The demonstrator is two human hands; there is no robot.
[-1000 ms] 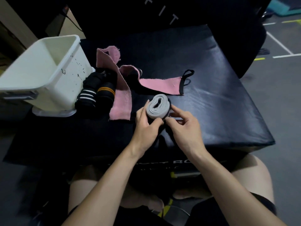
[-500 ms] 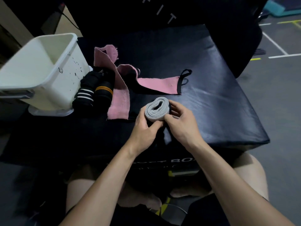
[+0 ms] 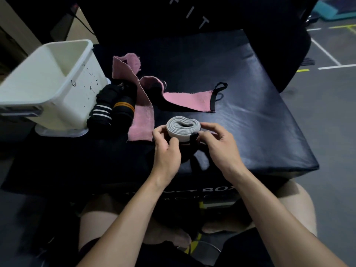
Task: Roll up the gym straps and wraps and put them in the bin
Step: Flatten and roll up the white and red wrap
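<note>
A grey wrap (image 3: pixel 182 126) rolled into a flat coil sits between both hands near the front of the black padded box (image 3: pixel 250 116). My left hand (image 3: pixel 166 151) pinches its left side, and my right hand (image 3: pixel 217 145) pinches its right side, where a black strap end (image 3: pixel 193 138) hangs down. Two long pink wraps (image 3: pixel 143 105) lie unrolled behind the coil, one ending in a black loop (image 3: pixel 216 93). Two rolled black wraps (image 3: pixel 111 108), one white-striped and one orange-striped, lie beside the white bin (image 3: pixel 63 78) at the left.
The bin stands on its lid (image 3: pixel 59 132) at the box's left side. A tall black pad (image 3: pixel 192 14) rises behind the box. Grey floor with painted lines (image 3: pixel 327 54) lies to the right. My knees sit below the box's front edge.
The grey coil has turned from tilted upright to lying flatter between my fingers. Both hands stayed on it and shifted only slightly.
</note>
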